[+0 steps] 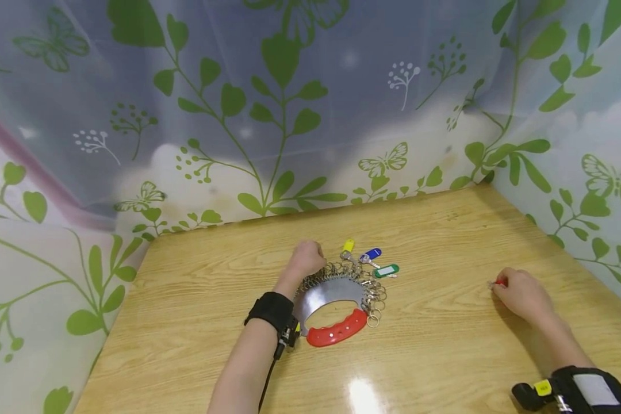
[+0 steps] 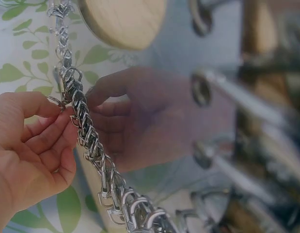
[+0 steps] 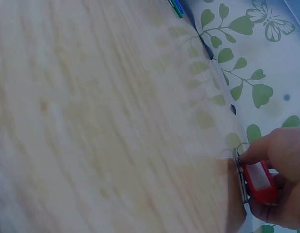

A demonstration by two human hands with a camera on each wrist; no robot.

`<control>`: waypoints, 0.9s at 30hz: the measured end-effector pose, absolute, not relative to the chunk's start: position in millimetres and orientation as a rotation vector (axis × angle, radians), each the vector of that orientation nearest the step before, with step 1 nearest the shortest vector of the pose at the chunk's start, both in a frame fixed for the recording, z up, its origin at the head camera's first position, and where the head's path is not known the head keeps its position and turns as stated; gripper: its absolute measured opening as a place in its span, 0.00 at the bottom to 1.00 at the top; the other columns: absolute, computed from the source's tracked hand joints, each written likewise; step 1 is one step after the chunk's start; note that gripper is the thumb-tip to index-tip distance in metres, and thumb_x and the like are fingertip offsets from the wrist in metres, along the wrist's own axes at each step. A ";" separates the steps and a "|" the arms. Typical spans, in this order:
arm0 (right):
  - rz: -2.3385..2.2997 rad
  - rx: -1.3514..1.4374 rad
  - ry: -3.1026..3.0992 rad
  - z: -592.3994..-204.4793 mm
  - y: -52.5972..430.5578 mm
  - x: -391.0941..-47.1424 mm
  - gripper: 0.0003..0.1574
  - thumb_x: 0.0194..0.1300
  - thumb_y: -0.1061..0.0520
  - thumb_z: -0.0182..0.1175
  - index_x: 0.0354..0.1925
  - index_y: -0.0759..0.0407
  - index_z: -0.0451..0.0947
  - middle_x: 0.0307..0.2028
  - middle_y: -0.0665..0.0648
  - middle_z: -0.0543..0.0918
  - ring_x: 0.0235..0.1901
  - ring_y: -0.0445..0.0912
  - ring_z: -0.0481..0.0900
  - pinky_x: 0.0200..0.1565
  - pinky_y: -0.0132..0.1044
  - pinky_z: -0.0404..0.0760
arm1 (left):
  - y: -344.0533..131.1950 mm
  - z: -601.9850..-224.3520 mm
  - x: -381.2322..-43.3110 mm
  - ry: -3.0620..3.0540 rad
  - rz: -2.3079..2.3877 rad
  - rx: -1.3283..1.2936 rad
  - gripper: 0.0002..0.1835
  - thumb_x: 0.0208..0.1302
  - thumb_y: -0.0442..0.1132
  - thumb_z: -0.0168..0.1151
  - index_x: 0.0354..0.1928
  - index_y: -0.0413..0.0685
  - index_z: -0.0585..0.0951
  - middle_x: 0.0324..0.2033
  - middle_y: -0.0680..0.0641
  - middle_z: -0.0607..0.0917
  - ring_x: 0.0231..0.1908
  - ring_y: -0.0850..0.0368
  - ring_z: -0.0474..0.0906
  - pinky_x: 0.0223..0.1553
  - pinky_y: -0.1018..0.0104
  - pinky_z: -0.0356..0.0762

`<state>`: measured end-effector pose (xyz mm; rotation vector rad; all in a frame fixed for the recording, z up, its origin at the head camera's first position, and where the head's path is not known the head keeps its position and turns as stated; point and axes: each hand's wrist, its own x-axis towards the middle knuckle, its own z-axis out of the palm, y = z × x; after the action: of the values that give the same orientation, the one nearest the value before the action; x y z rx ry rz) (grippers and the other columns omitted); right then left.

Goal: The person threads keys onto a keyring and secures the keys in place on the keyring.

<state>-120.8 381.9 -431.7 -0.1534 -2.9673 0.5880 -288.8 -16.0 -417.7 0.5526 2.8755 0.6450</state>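
Observation:
A curved metal key holder plate (image 1: 323, 292) with a red handle (image 1: 337, 333) lies on the table, its outer edge lined with several small rings and clips. My left hand (image 1: 307, 257) is at the plate's far left edge. In the left wrist view, thumb and index finger pinch a small metal ring (image 2: 61, 103) on that row, and the hand is mirrored in the shiny plate. Well off to the right, my right hand (image 1: 522, 294) holds a key (image 3: 240, 179) with a red tag (image 3: 260, 182) between thumb and fingers, low over the table.
Keys with a yellow tag (image 1: 348, 245), a blue tag (image 1: 374, 253) and a green tag (image 1: 386, 271) lie just beyond the plate's right side. The wooden table (image 1: 445, 345) meets a leaf-print curtain (image 1: 300, 144) at the back and sides.

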 end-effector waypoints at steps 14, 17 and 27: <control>0.648 -0.169 -2.912 -436.8 382.6 -119.2 0.10 0.60 0.63 0.54 0.35 0.72 0.73 0.29 0.68 0.76 0.27 0.56 0.73 0.28 0.49 0.70 | -22.3 -421.4 -289.7 2.728 1.058 0.389 0.04 0.55 0.33 0.62 0.26 0.40 0.79 0.23 0.48 0.78 0.23 0.57 0.69 0.27 0.66 0.67; 0.644 -0.167 -2.908 -436.3 382.8 -119.6 0.10 0.60 0.63 0.55 0.35 0.73 0.73 0.29 0.68 0.76 0.27 0.57 0.73 0.28 0.50 0.70 | -23.7 -422.2 -290.1 2.697 1.111 0.375 0.03 0.56 0.33 0.62 0.27 0.40 0.80 0.25 0.48 0.79 0.24 0.56 0.71 0.26 0.67 0.67; 0.703 -0.203 -2.850 -434.1 379.2 -123.0 0.11 0.61 0.60 0.54 0.34 0.71 0.73 0.28 0.67 0.77 0.28 0.57 0.73 0.29 0.47 0.68 | -28.7 -416.1 -285.2 2.583 1.270 0.355 0.11 0.56 0.27 0.56 0.41 0.36 0.81 0.34 0.44 0.80 0.28 0.57 0.69 0.27 0.68 0.65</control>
<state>-123.0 379.2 -434.1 -0.2035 -2.8505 0.7030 -285.2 -28.7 -416.1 0.3553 2.5829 1.2705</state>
